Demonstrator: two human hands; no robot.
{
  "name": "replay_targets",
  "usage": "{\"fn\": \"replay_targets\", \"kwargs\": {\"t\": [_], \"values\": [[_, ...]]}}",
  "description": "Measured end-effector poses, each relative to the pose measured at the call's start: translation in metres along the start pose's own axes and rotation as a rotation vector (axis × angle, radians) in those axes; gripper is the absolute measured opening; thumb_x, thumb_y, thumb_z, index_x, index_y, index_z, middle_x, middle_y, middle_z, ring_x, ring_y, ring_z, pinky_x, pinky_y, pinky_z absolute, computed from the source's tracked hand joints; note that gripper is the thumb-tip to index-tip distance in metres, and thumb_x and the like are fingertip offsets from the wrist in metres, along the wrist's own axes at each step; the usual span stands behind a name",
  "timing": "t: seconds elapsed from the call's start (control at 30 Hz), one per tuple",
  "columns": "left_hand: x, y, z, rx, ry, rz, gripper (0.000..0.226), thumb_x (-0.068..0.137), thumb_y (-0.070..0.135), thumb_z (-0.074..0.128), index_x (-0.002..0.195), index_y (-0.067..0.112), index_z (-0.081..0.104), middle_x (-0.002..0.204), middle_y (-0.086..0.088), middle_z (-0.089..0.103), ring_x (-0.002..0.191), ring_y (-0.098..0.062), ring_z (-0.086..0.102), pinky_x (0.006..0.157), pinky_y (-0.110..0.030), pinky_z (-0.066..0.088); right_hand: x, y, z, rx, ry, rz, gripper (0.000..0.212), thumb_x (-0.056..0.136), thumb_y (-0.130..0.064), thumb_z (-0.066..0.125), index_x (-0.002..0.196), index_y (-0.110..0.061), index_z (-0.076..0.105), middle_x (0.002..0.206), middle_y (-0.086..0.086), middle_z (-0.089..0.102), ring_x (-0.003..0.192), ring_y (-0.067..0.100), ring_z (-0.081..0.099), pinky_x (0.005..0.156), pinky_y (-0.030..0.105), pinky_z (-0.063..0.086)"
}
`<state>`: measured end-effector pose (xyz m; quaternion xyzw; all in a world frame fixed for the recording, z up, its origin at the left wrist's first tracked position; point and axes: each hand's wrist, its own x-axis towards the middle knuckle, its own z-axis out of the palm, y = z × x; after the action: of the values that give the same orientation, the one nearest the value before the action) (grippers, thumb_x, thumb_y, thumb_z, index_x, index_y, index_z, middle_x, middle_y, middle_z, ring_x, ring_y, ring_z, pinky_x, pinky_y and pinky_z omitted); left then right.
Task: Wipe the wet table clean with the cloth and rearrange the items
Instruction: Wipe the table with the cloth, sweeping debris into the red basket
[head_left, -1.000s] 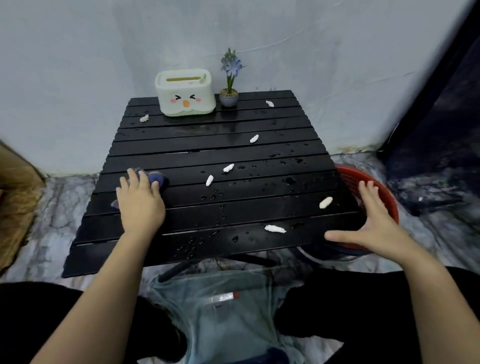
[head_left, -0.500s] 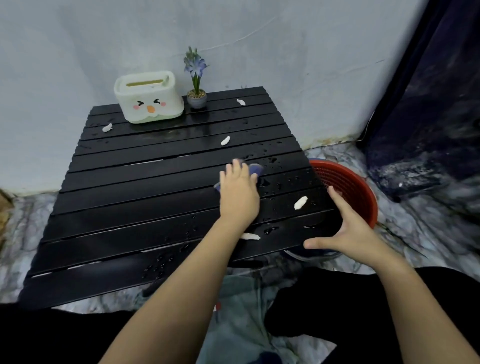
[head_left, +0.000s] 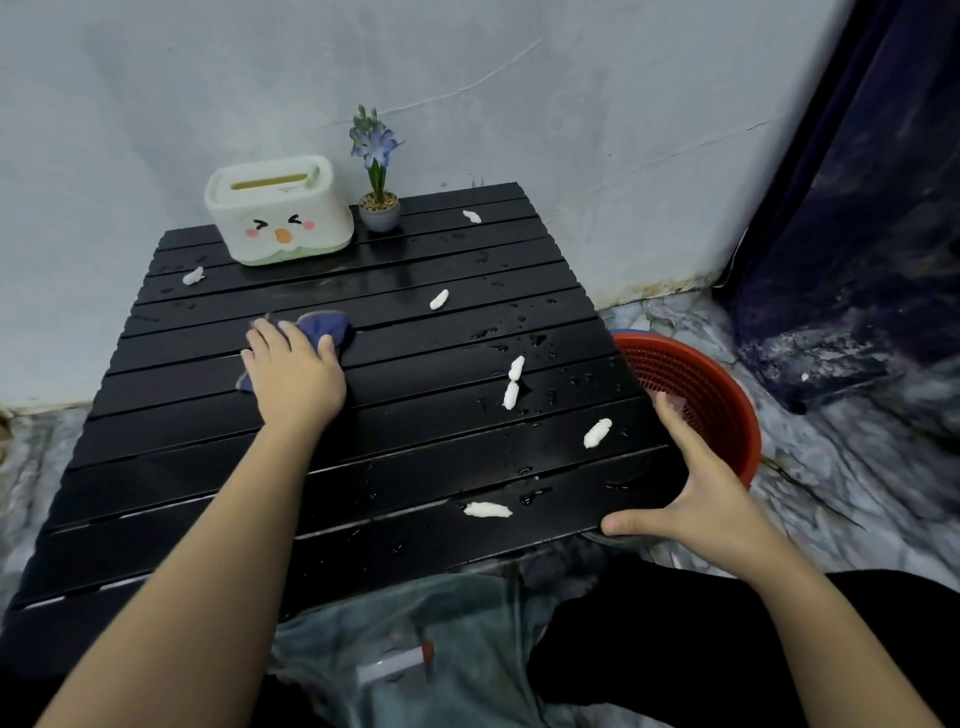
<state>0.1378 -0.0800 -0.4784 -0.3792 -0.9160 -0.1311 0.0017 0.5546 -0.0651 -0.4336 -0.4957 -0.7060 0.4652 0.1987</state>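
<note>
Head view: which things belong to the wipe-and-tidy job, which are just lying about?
Job:
- left hand pressing the blue cloth
- right hand at the table edge
- wet black table
- white scraps
- tissue box
- flower pot
- red basket, probably for the scraps

Lying about:
- plastic bag on the floor
- dark curtain

left hand (head_left: 296, 376) flat, palm down, right hand (head_left: 698, 499) spread open
</note>
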Motion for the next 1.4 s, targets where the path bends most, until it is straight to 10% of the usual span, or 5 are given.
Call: {"fn": "replay_targets", "kwargs": {"t": [0.27, 0.57, 0.77, 1.1, 1.4], "values": [[0.010, 0.099, 0.023, 0.049, -0.013, 0.259, 0.048, 0.102, 0.028, 0.034, 0.136, -0.006, 0.041, 0.148, -0.028, 0.033, 0.132, -0.040, 0.033, 0.107, -0.047, 0.030, 0.002, 0.000, 0.000, -0.041, -0.010, 0.044, 0.156, 0.028, -0.069, 0.091, 0.157, -0.042, 0.007, 0.155, -0.038, 0.005, 0.144, -0.014, 0.006, 0.118, 0.023, 0.015], [-0.033, 0.218, 0.024, -0.421, -0.355, 0.794, 0.042, 0.104, 0.022, 0.038, 0.141, 0.004, 0.045, 0.156, -0.015, 0.032, 0.147, -0.029, 0.023, 0.118, -0.038, 0.013, 0.003, 0.001, -0.001, -0.084, -0.021, 0.023, 0.154, 0.029, -0.072, 0.089, 0.157, -0.039, 0.012, 0.162, -0.027, 0.007, 0.146, -0.012, 0.007, 0.119, 0.021, 0.016], [-0.017, 0.186, -0.007, -0.876, -0.444, 0.515, 0.045, 0.098, 0.035, 0.045, 0.124, 0.003, 0.062, 0.122, -0.005, 0.063, 0.110, -0.017, 0.058, 0.100, -0.033, 0.041, 0.002, 0.003, -0.001, -0.056, -0.011, 0.035, 0.156, 0.027, -0.071, 0.090, 0.158, -0.037, 0.011, 0.163, -0.023, 0.012, 0.148, -0.008, 0.011, 0.119, 0.020, 0.015], [-0.060, 0.010, -0.050, -0.523, -0.409, 0.698, 0.061, 0.087, 0.064, 0.043, 0.144, 0.041, 0.042, 0.161, 0.014, 0.015, 0.150, -0.002, 0.002, 0.123, -0.038, 0.002, 0.001, 0.000, 0.000, -0.073, -0.025, 0.037, 0.154, 0.032, -0.064, 0.091, 0.159, -0.034, 0.009, 0.164, -0.023, 0.008, 0.148, -0.009, 0.007, 0.120, 0.021, 0.013], [-0.086, 0.084, -0.008, -0.201, -0.316, 0.902, 0.068, 0.096, 0.059, 0.019, 0.153, 0.022, 0.027, 0.164, 0.001, 0.005, 0.151, -0.023, -0.003, 0.123, -0.046, 0.005, 0.002, -0.002, 0.000, -0.079, -0.029, 0.043, 0.155, 0.031, -0.067, 0.089, 0.159, -0.034, 0.007, 0.165, -0.022, 0.006, 0.149, -0.008, 0.006, 0.124, 0.028, 0.014]]}}
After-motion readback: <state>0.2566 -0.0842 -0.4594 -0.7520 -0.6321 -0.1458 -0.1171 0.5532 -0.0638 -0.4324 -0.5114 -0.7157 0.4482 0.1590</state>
